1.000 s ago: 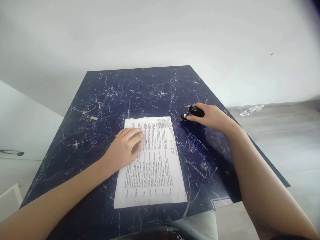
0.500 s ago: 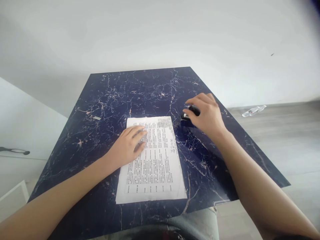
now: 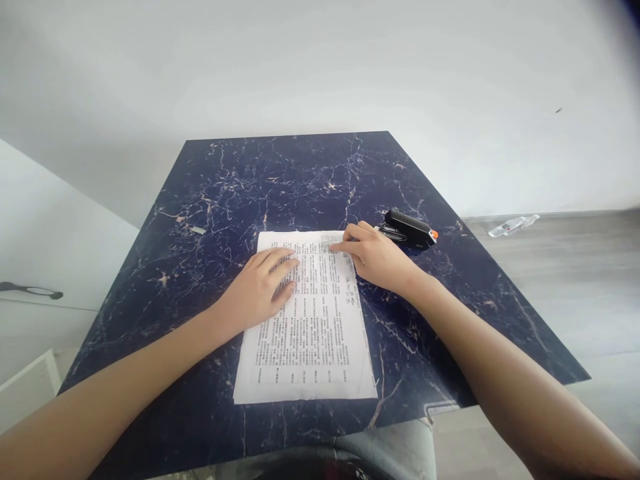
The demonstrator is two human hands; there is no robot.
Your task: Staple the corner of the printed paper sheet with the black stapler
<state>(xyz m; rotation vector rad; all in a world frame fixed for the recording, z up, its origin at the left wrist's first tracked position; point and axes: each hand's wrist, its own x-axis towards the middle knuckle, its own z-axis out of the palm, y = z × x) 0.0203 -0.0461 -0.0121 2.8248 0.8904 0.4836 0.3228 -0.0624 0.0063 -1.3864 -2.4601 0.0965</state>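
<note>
paper (image 3: pixel 305 340) lies under the flat, loosely spread left hand (image 3: pixel 263 287); right hand (image 3: pixel 370 253) curls, grip unclear

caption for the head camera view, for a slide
Two hands on a printed sheet, a black stapler beside it on a dark blue marbled table.

Before us a dark blue marbled tabletop (image 3: pixel 300 193) veined in white, pale wall (image 3: pixel 320 67) beyond its far edge, grey wood-look floor (image 3: pixel 565 280) at right, soft diffuse light around us
</note>
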